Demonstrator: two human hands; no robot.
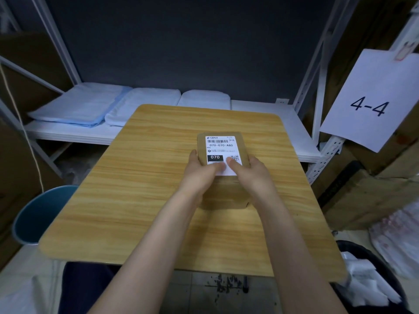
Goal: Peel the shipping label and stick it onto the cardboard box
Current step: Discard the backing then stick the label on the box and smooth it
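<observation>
While one cardboard box sits mid-table, nearer the far edge, one shipping label lies on its top. Two hands grip the box sides: left hand and right hand, thumbs pressing the label's near edge.

light: dim, cool | centre: sharp, evenly lit | edges: wide-angle bowing, soft blur | glare: none

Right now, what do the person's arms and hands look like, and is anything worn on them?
Both forearms are bare up to the picture's bottom edge: no sleeves show. The left hand and the right hand carry no gloves, and no rings, watch or markings are visible.
</observation>
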